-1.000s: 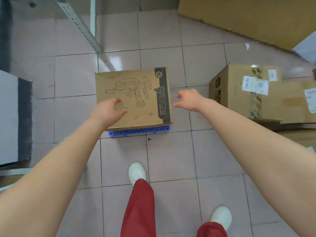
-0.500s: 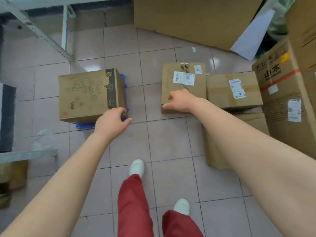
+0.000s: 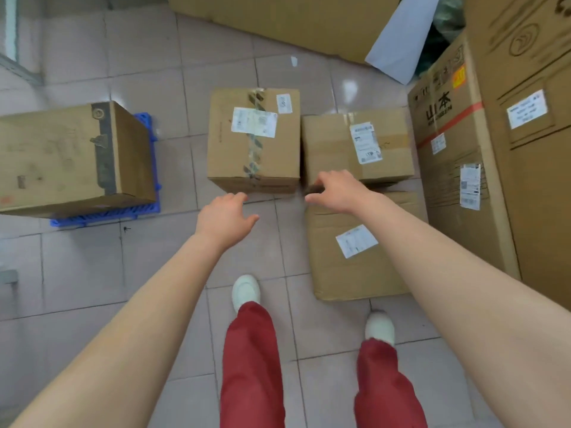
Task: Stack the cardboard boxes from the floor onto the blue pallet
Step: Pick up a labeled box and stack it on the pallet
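Hands are reaching empty and spread, left hand (image 3: 227,216) and right hand (image 3: 336,189), toward the taped brown cardboard box (image 3: 253,140) at centre frame, apparently bracketing its near corners for carrying to the blue plastic pallet (image 3: 105,214) at left.

The tall carton (image 3: 454,143) at the right carries the large printed characters 山本, turned sideways, with a line of small Latin letters under them that is too blurred to read. A red stripe crosses this carton, and a yellow sticker (image 3: 459,76) near its top has marks that cannot be made out. The white shipping labels on the taped box (image 3: 253,140), on the box beside it (image 3: 358,143) and on the low box (image 3: 355,242) show only blurred print and barcodes. The box on the blue pallet (image 3: 71,156) bears a round emblem and faint drawings, with no legible words.
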